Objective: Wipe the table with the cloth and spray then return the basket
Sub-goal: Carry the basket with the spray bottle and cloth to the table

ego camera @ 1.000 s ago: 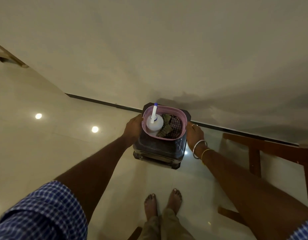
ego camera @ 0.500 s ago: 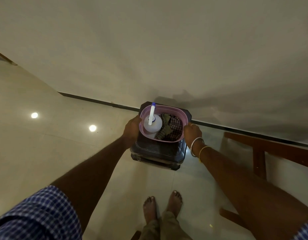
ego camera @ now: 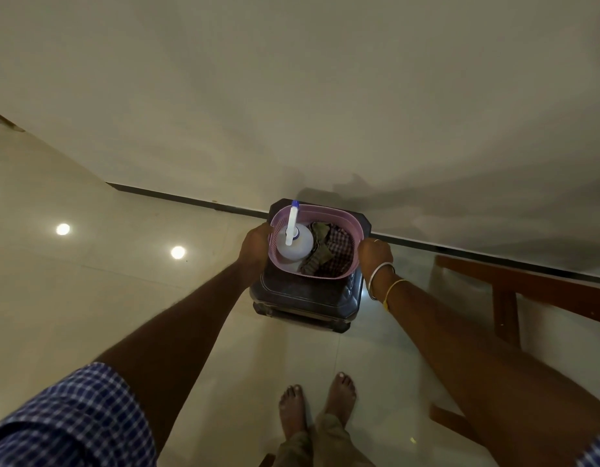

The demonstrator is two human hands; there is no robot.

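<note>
A pink plastic basket sits over a dark plastic stool by the wall. Inside it stands a white spray bottle with a blue-tipped nozzle, and beside that lies a crumpled checked cloth. My left hand grips the basket's left rim. My right hand, with bangles on the wrist, grips its right rim. I cannot tell whether the basket rests on the stool or hangs just above it.
A plain wall rises right behind the stool, with a dark skirting line along the glossy tiled floor. A brown wooden table frame stands at the right. My bare feet are just in front of the stool.
Both hands stay on the basket's rims. The basket and hands have shifted slightly toward me over the stool, and the view has tilted a little.
</note>
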